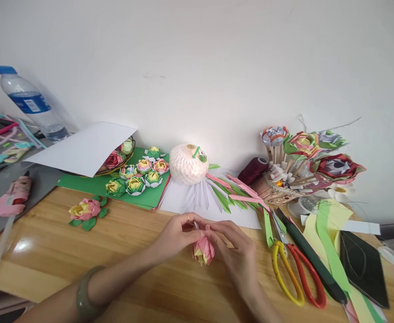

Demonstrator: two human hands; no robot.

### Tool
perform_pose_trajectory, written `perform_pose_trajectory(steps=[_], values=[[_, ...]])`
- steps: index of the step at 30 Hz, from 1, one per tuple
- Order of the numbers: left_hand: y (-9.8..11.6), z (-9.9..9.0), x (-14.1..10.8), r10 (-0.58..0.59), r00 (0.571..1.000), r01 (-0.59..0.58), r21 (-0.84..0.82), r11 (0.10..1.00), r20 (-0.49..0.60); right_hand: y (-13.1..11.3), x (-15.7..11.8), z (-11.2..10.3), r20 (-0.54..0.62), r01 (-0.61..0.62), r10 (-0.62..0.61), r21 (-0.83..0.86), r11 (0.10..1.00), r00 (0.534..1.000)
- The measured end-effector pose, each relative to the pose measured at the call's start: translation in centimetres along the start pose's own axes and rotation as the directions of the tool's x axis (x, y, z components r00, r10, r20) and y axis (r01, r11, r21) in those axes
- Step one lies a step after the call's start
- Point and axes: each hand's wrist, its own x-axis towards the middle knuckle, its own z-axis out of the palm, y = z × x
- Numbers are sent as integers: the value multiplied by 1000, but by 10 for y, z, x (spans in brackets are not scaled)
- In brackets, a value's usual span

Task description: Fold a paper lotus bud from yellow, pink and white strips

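Between my two hands, just above the wooden table, is a pink and yellow folded paper flower [204, 250], its yellow tips pointing down toward me. My left hand [183, 231] pinches its upper left side with thumb and fingers; a ring is on one finger. From the other side my right hand [234, 244] pinches the top of the flower at a pink petal. Part of the flower's upper end is covered by my fingers. Beyond my hands lie narrow white paper strips [197, 197] and pink strips [247, 188] on a white sheet.
Scissors [296, 264] and a dark green utility knife [313, 258] lie at right, near a basket [273, 190] of paper flowers. A pink glue gun [10, 199] and water bottle [32, 105] are at left. Finished-looking paper lotuses [135, 185] sit on green card [82, 183].
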Motion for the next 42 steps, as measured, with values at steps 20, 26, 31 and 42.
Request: perform_pose_trajectory(steps=[20, 26, 31, 42], values=[[-3, 5, -11, 221, 972, -187, 304, 934, -83, 7, -1, -2, -116, 193, -273, -455, 869, 955], [-2, 5, -9, 242, 968, -201, 368, 908, -66, 1, 2, -4, -73, 258, -355, -556, 790, 932], [-2, 4, -8, 239, 969, -199, 375, 905, -64, 2, 1, -4, -42, 272, -364, -588, 761, 930], [2, 4, -8, 108, 993, -91, 297, 951, -41, -1, -1, 0, -23, 378, -412, -354, 856, 911]])
